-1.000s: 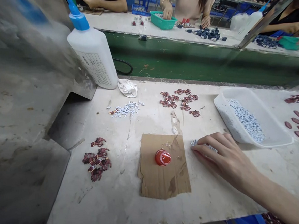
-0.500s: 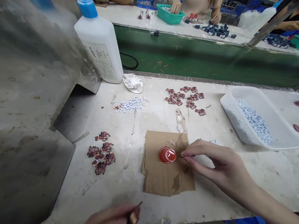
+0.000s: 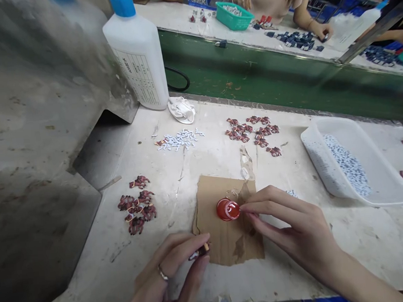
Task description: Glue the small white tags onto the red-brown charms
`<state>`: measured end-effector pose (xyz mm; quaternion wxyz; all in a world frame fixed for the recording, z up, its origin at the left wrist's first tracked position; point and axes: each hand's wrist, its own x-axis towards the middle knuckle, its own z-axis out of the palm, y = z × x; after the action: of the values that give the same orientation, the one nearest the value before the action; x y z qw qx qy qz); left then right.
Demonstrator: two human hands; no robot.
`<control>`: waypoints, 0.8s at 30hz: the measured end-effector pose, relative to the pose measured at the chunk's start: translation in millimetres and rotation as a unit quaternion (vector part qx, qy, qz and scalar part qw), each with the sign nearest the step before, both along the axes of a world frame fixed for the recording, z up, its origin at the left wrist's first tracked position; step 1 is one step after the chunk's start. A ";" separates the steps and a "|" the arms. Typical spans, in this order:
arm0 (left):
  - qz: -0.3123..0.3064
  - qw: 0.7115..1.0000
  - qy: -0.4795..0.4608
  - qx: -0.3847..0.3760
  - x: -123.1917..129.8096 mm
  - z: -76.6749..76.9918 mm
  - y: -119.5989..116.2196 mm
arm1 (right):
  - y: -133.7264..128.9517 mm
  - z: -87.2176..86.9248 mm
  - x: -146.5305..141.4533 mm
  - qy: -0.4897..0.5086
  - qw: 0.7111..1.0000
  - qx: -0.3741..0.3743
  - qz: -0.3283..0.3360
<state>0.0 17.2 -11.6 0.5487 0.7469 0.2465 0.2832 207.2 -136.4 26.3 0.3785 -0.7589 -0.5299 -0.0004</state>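
Head view: left hand (image 3: 165, 274) pinches a figurine (image 3: 200, 251), likely light, stiff, best held midbody. Right hand (image 3: 294, 227) is by the red cup (image 3: 222, 210), its hold unclear

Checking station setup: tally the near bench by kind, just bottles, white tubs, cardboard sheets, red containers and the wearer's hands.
White bottle: 1
White tub: 1
Cardboard sheet: 1
Red container: 1
Hands: 2 (left hand, right hand)
Total: 6
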 end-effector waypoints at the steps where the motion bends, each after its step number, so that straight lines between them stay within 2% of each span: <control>1: -0.009 1.000 0.001 0.016 1.1 -0.9 1.4 | -0.9 0.3 0.1 -0.002 1.000 -0.003 0.000; 5: -0.027 0.998 -0.001 0.063 3.4 -5.5 7.9 | -3.1 0.8 0.2 0.002 1.000 -0.009 0.004; 12: -0.070 0.995 -0.008 0.068 8.1 -7.0 8.7 | -1.3 1.2 -1.7 0.030 0.999 -0.002 -0.012; 15: -0.088 0.994 -0.010 0.065 8.9 -6.8 10.7 | 0.8 5.8 -6.6 0.046 0.998 0.022 -0.024; 19: -0.130 0.987 -0.026 0.089 10.1 -4.7 15.8 | 6.0 11.3 -22.6 0.133 0.989 0.054 -0.040; 24: -0.153 0.984 -0.024 0.087 10.4 -0.2 18.7 | 12.5 9.3 -41.3 0.232 0.969 0.079 -0.020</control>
<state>10.4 35.9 -11.8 0.5245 0.8137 0.0906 0.2337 165.9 -123.8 35.7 0.5498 -0.7162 -0.4110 0.1260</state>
